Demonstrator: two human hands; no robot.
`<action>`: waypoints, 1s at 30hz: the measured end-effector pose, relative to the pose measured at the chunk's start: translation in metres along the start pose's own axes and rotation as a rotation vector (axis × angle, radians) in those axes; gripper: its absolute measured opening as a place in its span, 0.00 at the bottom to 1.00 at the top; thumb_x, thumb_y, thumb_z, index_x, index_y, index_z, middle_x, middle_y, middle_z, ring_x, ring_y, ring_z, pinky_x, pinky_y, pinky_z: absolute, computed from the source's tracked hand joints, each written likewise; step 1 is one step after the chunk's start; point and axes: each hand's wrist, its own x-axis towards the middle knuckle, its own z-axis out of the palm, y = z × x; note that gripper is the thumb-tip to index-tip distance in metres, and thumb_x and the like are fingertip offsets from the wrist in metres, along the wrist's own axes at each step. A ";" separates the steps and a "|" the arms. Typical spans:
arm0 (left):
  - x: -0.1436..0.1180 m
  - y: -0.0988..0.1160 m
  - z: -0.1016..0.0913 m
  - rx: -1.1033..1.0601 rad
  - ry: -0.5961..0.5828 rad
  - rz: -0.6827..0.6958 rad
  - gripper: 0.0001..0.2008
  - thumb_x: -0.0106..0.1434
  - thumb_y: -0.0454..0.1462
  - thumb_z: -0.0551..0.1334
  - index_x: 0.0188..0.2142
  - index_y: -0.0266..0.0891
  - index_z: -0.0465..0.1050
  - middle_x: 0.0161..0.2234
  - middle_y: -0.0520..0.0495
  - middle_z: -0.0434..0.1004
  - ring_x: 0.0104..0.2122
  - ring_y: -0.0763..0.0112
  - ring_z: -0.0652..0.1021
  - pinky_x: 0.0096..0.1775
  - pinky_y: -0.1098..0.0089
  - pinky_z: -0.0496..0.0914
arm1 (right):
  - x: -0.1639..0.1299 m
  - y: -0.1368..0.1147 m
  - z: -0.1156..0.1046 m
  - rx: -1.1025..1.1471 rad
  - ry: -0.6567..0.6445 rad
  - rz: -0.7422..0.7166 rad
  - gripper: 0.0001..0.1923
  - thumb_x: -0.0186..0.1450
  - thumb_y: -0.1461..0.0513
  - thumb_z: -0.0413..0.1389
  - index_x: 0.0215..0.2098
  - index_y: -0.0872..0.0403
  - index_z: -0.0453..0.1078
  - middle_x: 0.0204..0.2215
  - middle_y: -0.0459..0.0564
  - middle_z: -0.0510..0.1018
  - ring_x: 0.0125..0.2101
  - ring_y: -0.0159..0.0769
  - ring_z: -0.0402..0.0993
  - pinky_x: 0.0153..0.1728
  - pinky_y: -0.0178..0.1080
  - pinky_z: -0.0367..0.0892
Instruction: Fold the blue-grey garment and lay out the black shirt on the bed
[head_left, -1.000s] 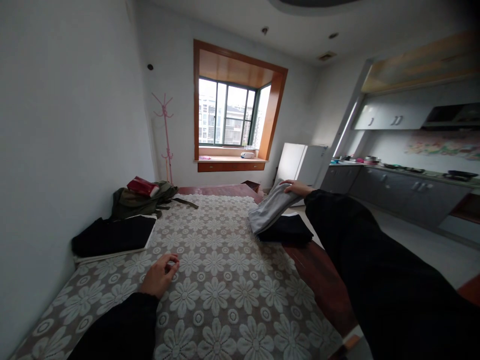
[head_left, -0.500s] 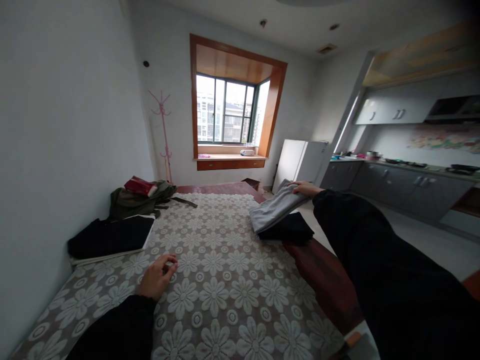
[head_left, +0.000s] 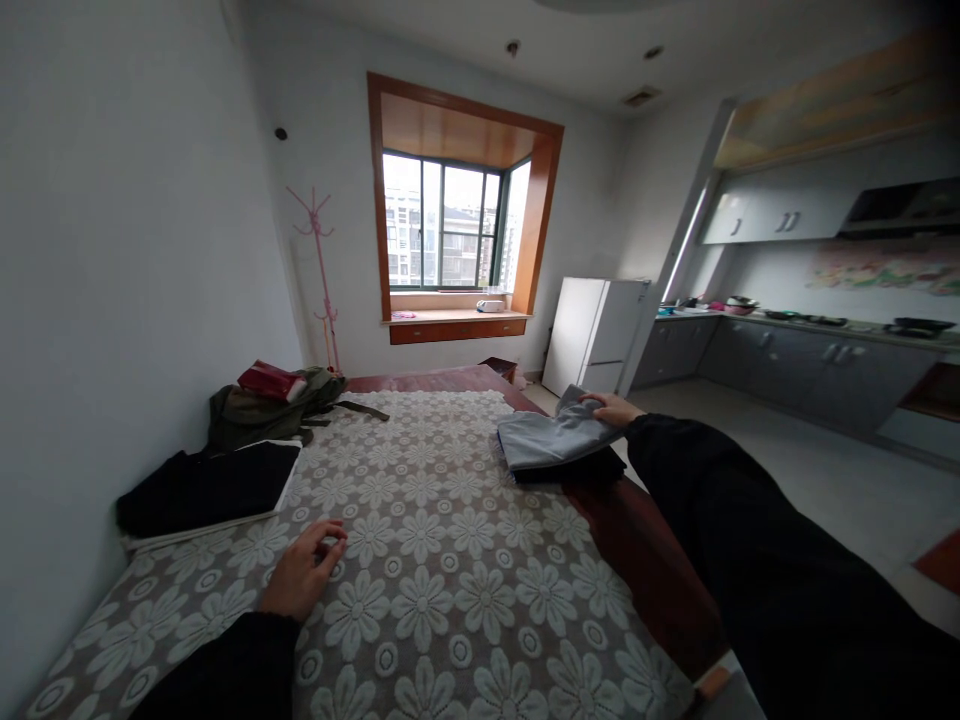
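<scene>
My right hand (head_left: 613, 408) rests on the far end of a folded grey garment (head_left: 546, 440), fingers over its edge. The grey garment lies nearly flat on top of a folded black garment (head_left: 592, 470) at the right edge of the table. My left hand (head_left: 301, 575) rests on the lace floral tablecloth (head_left: 442, 560) near me, fingers loosely curled, holding nothing.
At the left by the wall lie folded black clothes (head_left: 202, 485) and an olive bag (head_left: 259, 412) with a red item (head_left: 266, 380) on it. The wooden table edge (head_left: 645, 560) runs along the right. Beyond are a white fridge (head_left: 592, 335), kitchen counter (head_left: 810, 350) and pink coat stand (head_left: 319, 270).
My right hand has lowered the grey garment from a tilted position until it lies nearly flat on the black one. My left hand stays in place on the cloth.
</scene>
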 end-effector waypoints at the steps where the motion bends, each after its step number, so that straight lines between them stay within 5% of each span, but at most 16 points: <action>1: 0.000 0.000 0.000 -0.001 0.000 0.007 0.13 0.61 0.47 0.58 0.35 0.44 0.76 0.51 0.47 0.78 0.32 0.68 0.80 0.39 0.67 0.74 | -0.003 0.005 0.004 -0.001 -0.015 0.003 0.33 0.48 0.69 0.54 0.53 0.56 0.76 0.50 0.56 0.80 0.50 0.47 0.75 0.52 0.39 0.67; 10: 0.001 0.003 -0.001 0.021 -0.009 0.013 0.14 0.60 0.48 0.57 0.34 0.44 0.76 0.51 0.47 0.79 0.32 0.68 0.79 0.38 0.66 0.75 | -0.032 0.034 0.031 -0.102 -0.083 0.085 0.41 0.52 0.67 0.55 0.66 0.56 0.63 0.62 0.58 0.68 0.61 0.47 0.65 0.60 0.41 0.59; 14: 0.001 0.006 -0.001 0.019 -0.016 0.002 0.14 0.59 0.48 0.58 0.34 0.44 0.77 0.51 0.47 0.79 0.32 0.67 0.80 0.39 0.65 0.75 | -0.023 0.014 0.032 -0.201 -0.004 0.136 0.40 0.59 0.59 0.56 0.69 0.50 0.55 0.69 0.59 0.55 0.67 0.59 0.50 0.63 0.60 0.49; 17: 0.001 0.005 -0.001 0.024 -0.017 -0.003 0.14 0.59 0.49 0.58 0.34 0.45 0.77 0.51 0.47 0.79 0.32 0.66 0.80 0.40 0.65 0.75 | -0.011 -0.012 0.040 -0.249 0.016 0.079 0.33 0.67 0.54 0.50 0.70 0.44 0.53 0.71 0.51 0.49 0.69 0.53 0.42 0.65 0.60 0.41; 24: 0.000 0.006 0.000 0.031 -0.001 0.023 0.14 0.61 0.48 0.57 0.34 0.44 0.76 0.50 0.47 0.79 0.32 0.67 0.80 0.41 0.65 0.75 | -0.026 -0.030 0.088 -0.256 -0.108 0.213 0.32 0.70 0.44 0.43 0.68 0.45 0.58 0.69 0.56 0.55 0.66 0.63 0.49 0.60 0.71 0.43; 30: 0.001 0.002 0.000 0.032 -0.011 0.035 0.13 0.61 0.47 0.57 0.35 0.44 0.76 0.50 0.47 0.78 0.31 0.68 0.80 0.40 0.64 0.75 | -0.004 -0.046 0.077 -0.254 -0.106 0.138 0.33 0.70 0.45 0.42 0.68 0.47 0.58 0.70 0.55 0.52 0.68 0.60 0.44 0.63 0.69 0.35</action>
